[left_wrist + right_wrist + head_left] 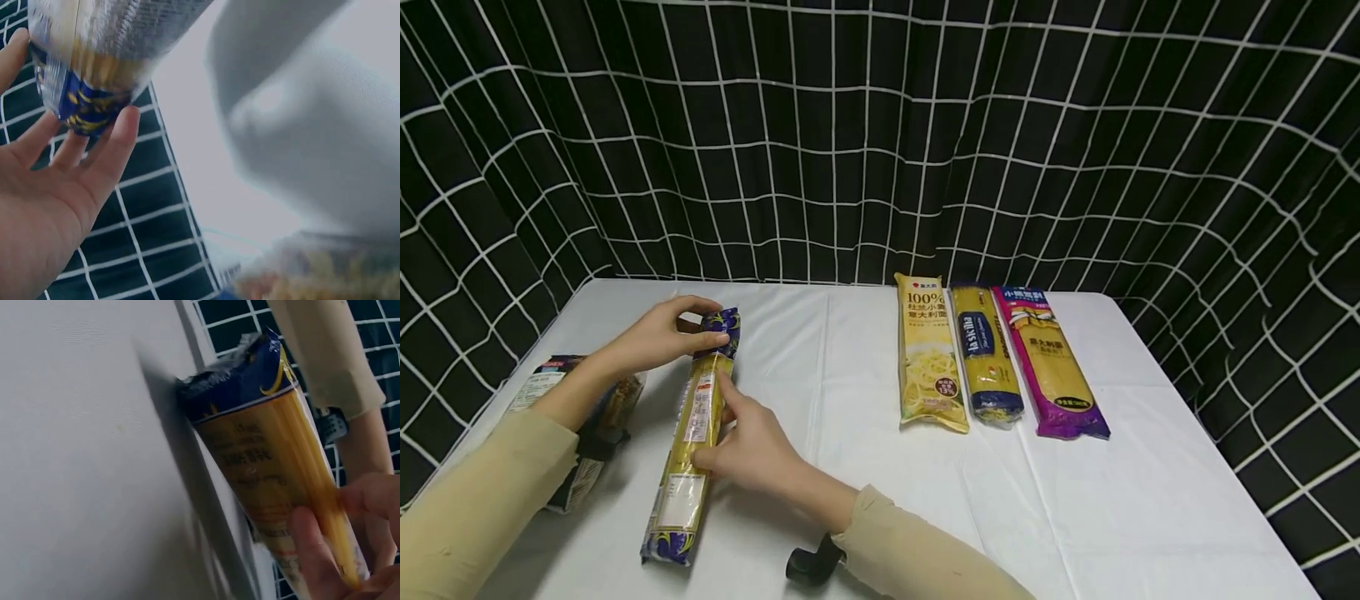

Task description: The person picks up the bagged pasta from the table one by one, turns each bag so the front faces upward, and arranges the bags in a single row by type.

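Observation:
Both hands are on a long clear pack of spaghetti [681, 458] with dark blue ends, at the left of the table in the head view. My left hand [666, 333] holds its far blue end between thumb and fingers; the left wrist view shows the fingertips around that blue end [87, 103]. Around the middle, from the right side, my right hand [756, 446] grips the pack with thumb and fingers. In the right wrist view the near blue end [240, 381] appears tilted, with a shadow on the cloth beside it.
Another dark pack [625, 396] lies at the left, partly hidden under the left forearm. To the right lie a yellow pasta pack [931, 350], a blue-banded spaghetti pack [988, 354] and a pink-purple pasta pack [1052, 362], side by side. A black gridded curtain [850, 142] hangs behind the white-covered table [1120, 500].

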Action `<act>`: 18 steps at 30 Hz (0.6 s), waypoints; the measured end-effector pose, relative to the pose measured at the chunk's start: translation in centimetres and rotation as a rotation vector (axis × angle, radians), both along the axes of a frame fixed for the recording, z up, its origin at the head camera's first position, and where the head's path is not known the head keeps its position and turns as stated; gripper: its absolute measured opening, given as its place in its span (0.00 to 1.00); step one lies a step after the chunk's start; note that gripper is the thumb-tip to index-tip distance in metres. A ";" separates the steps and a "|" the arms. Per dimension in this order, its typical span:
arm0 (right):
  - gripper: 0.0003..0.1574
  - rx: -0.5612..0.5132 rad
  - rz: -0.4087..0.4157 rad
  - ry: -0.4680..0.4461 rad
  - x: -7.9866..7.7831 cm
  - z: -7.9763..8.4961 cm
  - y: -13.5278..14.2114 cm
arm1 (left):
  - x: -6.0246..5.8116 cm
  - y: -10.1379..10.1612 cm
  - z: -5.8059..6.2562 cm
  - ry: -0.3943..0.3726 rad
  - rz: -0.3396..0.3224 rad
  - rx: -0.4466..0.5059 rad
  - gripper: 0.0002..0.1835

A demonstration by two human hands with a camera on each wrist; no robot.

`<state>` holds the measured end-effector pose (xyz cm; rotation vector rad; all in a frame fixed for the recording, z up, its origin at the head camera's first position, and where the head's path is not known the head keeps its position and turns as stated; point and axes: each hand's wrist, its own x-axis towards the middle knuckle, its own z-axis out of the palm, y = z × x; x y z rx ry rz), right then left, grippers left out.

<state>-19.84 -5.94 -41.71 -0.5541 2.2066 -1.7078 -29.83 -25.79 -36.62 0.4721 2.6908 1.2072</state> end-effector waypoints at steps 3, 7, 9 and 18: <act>0.68 0.042 0.016 0.031 -0.1 0.3 0.1 | 0.1 0.9 -0.1 -0.031 0.019 0.023 0.38; 0.67 0.085 0.020 0.065 -0.1 0.5 0.1 | 0.1 1.9 -0.4 -0.020 0.053 -0.001 0.41; 0.67 0.099 0.019 0.075 -0.1 0.4 0.2 | 0.1 2.1 -0.5 0.004 0.063 -0.009 0.40; 0.59 -0.062 0.036 0.007 -0.1 -0.5 0.8 | 0.1 1.3 -0.4 -0.007 0.066 0.069 0.32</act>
